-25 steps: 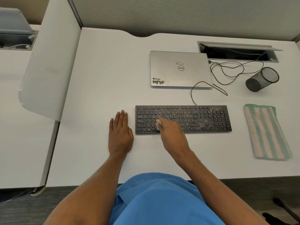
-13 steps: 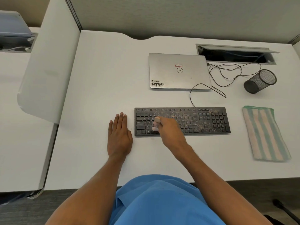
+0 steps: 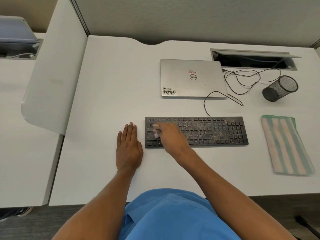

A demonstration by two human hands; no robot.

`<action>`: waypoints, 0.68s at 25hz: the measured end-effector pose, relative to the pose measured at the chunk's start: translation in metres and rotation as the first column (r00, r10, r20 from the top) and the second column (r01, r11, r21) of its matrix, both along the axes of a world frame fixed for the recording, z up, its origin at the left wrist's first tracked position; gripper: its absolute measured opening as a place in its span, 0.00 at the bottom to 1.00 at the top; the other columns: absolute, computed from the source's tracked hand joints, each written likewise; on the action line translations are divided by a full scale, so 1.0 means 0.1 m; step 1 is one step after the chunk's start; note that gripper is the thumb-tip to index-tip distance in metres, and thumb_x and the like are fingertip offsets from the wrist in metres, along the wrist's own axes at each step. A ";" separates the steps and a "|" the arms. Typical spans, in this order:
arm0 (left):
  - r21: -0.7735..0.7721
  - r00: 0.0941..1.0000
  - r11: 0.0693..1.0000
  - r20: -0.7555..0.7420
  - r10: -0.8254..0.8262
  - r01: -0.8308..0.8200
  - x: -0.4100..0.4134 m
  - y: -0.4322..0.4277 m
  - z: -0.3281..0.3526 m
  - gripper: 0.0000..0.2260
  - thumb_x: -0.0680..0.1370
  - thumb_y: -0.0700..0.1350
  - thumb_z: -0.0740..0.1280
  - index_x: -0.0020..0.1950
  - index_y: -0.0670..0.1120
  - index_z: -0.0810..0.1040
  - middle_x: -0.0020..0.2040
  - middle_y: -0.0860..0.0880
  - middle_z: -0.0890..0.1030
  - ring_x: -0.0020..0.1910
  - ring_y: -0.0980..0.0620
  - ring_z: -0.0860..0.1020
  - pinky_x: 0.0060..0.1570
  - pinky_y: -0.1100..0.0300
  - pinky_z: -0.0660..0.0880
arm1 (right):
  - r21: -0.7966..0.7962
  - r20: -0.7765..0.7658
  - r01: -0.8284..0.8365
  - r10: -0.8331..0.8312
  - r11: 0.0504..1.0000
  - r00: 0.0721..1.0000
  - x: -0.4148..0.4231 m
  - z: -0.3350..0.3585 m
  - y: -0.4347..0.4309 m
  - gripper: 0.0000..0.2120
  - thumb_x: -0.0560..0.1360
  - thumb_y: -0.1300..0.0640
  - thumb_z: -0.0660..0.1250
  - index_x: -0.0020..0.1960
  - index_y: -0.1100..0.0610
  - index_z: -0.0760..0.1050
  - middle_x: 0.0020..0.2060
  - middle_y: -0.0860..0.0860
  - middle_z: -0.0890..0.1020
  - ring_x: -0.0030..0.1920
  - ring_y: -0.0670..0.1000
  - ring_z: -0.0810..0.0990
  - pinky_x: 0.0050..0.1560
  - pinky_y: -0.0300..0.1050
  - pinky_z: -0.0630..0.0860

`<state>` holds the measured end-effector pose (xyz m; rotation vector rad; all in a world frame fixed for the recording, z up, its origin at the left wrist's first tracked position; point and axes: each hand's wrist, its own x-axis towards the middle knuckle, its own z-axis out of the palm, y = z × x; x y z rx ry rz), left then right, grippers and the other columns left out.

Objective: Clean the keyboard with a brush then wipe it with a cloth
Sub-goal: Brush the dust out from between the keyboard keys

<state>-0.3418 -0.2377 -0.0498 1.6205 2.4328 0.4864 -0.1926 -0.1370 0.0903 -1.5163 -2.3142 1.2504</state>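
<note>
Right hand [image 3: 170, 135] grip pinches a brush [image 3: 156, 130] on the keyboard [image 3: 216, 132]; left hand [image 3: 129, 148] lies flat, fingers straight, on the tabletop [image 3: 112, 84]

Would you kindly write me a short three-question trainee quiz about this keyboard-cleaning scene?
1. True or false: the striped cloth lies on top of the keyboard.
2. Which hand grips the brush? A) left B) right
3. Fill in: the left hand rests flat on the ____.
Key: 1. False, it lies apart, to the keyboard's right. 2. B, the right hand. 3. desk.
</note>
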 end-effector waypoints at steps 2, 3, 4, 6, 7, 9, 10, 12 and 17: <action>-0.003 1.000 1.000 -0.001 0.001 -0.001 0.01 0.00 0.00 0.29 0.82 0.43 0.51 0.85 0.43 0.60 0.85 0.46 0.59 0.85 0.49 0.54 0.84 0.47 0.48 | -0.008 0.046 0.107 -0.107 0.994 0.993 0.18 0.01 0.08 0.17 0.82 0.62 0.56 0.67 0.56 0.77 0.59 0.52 0.84 0.55 0.51 0.84 0.51 0.45 0.79; -0.005 1.000 1.000 -0.003 0.002 -0.002 0.00 0.00 0.00 0.29 0.82 0.44 0.51 0.85 0.43 0.59 0.85 0.46 0.59 0.85 0.49 0.54 0.84 0.47 0.48 | 0.036 0.114 0.104 -0.108 0.994 0.988 0.26 0.02 0.12 0.18 0.82 0.64 0.57 0.67 0.56 0.76 0.60 0.51 0.83 0.54 0.50 0.84 0.48 0.44 0.79; -0.007 1.000 1.000 -0.002 0.002 -0.002 0.00 0.00 0.00 0.29 0.82 0.44 0.51 0.85 0.43 0.59 0.85 0.46 0.59 0.85 0.49 0.54 0.84 0.47 0.48 | 0.089 0.189 0.076 -0.092 0.993 0.978 0.30 0.05 0.14 0.18 0.81 0.66 0.57 0.67 0.56 0.77 0.61 0.49 0.83 0.53 0.47 0.83 0.44 0.40 0.77; -0.008 1.000 1.000 -0.001 0.001 -0.001 0.00 0.00 0.00 0.29 0.82 0.44 0.50 0.85 0.43 0.59 0.85 0.46 0.59 0.85 0.49 0.54 0.84 0.47 0.48 | 0.147 0.170 0.062 -0.087 0.987 0.982 0.27 0.10 0.14 0.17 0.82 0.65 0.58 0.67 0.55 0.78 0.59 0.48 0.84 0.52 0.46 0.84 0.47 0.41 0.79; -0.006 1.000 1.000 0.001 0.002 -0.002 0.00 0.00 0.00 0.30 0.82 0.44 0.50 0.85 0.42 0.59 0.85 0.46 0.59 0.85 0.49 0.54 0.84 0.47 0.48 | 0.124 0.100 0.064 -0.076 0.990 0.992 0.20 0.12 0.11 0.16 0.83 0.64 0.59 0.66 0.55 0.78 0.58 0.49 0.85 0.52 0.47 0.84 0.50 0.45 0.81; -0.005 1.000 1.000 0.006 0.002 -0.002 0.00 0.00 0.00 0.30 0.81 0.44 0.50 0.85 0.42 0.59 0.85 0.46 0.59 0.85 0.49 0.54 0.84 0.47 0.48 | 0.022 -0.009 0.029 -0.029 0.999 1.000 0.03 0.08 0.02 0.14 0.82 0.63 0.59 0.62 0.53 0.80 0.55 0.49 0.85 0.50 0.47 0.85 0.52 0.49 0.82; -0.005 1.000 1.000 0.007 0.000 0.000 0.00 -0.01 0.00 0.30 0.81 0.44 0.50 0.85 0.42 0.59 0.85 0.46 0.59 0.85 0.49 0.54 0.84 0.46 0.49 | 0.016 -0.022 -0.019 0.019 1.000 1.000 -0.04 0.05 -0.03 0.13 0.82 0.63 0.59 0.57 0.51 0.80 0.52 0.49 0.86 0.49 0.48 0.86 0.52 0.51 0.82; -0.003 1.000 1.000 0.008 -0.002 0.003 0.00 -0.01 0.00 0.30 0.81 0.43 0.51 0.85 0.42 0.59 0.85 0.46 0.59 0.85 0.49 0.54 0.84 0.46 0.49 | 0.053 0.017 -0.098 0.097 0.994 0.995 -0.08 -0.03 -0.07 0.10 0.82 0.61 0.60 0.50 0.51 0.78 0.47 0.50 0.86 0.47 0.51 0.85 0.49 0.54 0.82; -0.009 1.000 1.000 0.010 0.007 -0.007 0.01 0.01 0.01 0.30 0.81 0.43 0.51 0.85 0.43 0.60 0.85 0.47 0.59 0.85 0.49 0.53 0.84 0.48 0.48 | -0.076 0.000 0.149 -0.150 0.986 0.989 0.28 -0.05 0.11 0.12 0.83 0.58 0.58 0.57 0.53 0.80 0.51 0.46 0.84 0.47 0.47 0.86 0.49 0.49 0.82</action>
